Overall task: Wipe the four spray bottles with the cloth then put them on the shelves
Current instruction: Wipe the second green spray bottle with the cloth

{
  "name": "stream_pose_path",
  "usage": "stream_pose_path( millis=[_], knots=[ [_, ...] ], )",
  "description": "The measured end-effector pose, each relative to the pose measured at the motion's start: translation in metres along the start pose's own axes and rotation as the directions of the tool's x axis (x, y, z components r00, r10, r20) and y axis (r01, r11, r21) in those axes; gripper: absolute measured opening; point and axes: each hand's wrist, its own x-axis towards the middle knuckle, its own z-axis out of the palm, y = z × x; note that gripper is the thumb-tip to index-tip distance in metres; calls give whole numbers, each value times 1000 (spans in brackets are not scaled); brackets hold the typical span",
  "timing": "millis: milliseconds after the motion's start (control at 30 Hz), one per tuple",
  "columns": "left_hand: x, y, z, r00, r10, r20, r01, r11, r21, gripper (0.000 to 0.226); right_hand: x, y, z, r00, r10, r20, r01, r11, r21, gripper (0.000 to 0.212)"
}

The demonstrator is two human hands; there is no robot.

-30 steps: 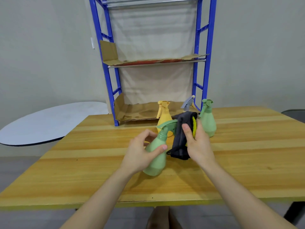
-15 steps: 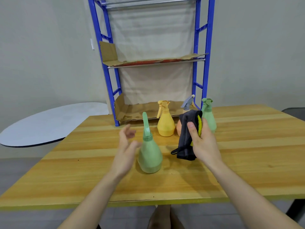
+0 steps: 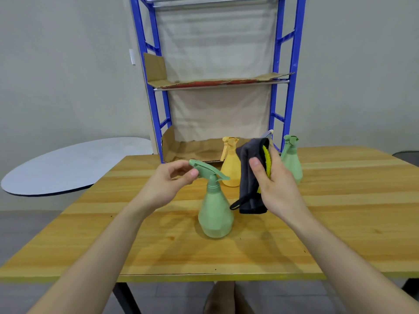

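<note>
A green spray bottle [image 3: 215, 214] stands upright on the wooden table [image 3: 340, 234], nearest me. My left hand [image 3: 166, 185] pinches the back of its trigger head between thumb and fingers. My right hand [image 3: 275, 184] holds a dark grey cloth [image 3: 248, 177] with a yellow side, just right of that bottle. Behind stand a yellow spray bottle [image 3: 231, 166] and a second green spray bottle [image 3: 292, 162]. The grey nozzle of a fourth bottle [image 3: 267, 134] peeks above the cloth; its body is hidden.
A blue-framed shelf unit [image 3: 277, 82] stands at the table's far edge, its shelves lined with cardboard [image 3: 192, 150]. A round pale table [image 3: 68, 164] sits to the left, lower than the wooden one.
The near green bottle, tilted in my left hand a second ago, now stands upright. My left hand let go of its body and has closed on the trigger head, which has turned sideways.
</note>
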Motion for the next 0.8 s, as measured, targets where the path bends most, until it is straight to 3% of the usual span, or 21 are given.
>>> stream_pose_path(
  millis=[100,233,400,533,633,700,800],
  knots=[
    [-9,-1,8,996,24,-84,-22,999,25,13,11,-15,11,988,-136,71,145,978,-152,34],
    [-10,-2,12,990,111,-88,-100,988,116,19,15,-32,47,906,-233,354,360,864,-352,57],
    [-16,-4,7,987,127,-93,-114,985,133,10,20,-26,51,899,-249,360,367,877,-310,49],
    [-18,-5,12,983,133,-126,-103,971,217,3,12,-2,35,963,-134,233,188,956,-227,39],
    [-21,-11,10,968,98,-230,-44,973,227,12,6,28,18,994,-52,97,86,921,-380,36],
    [-20,-13,11,952,75,-297,-16,980,197,15,1,45,16,984,64,168,33,852,-522,45],
    [-8,-17,11,930,73,-361,10,975,223,15,-17,67,32,876,268,400,128,671,-731,56]
  ],
)
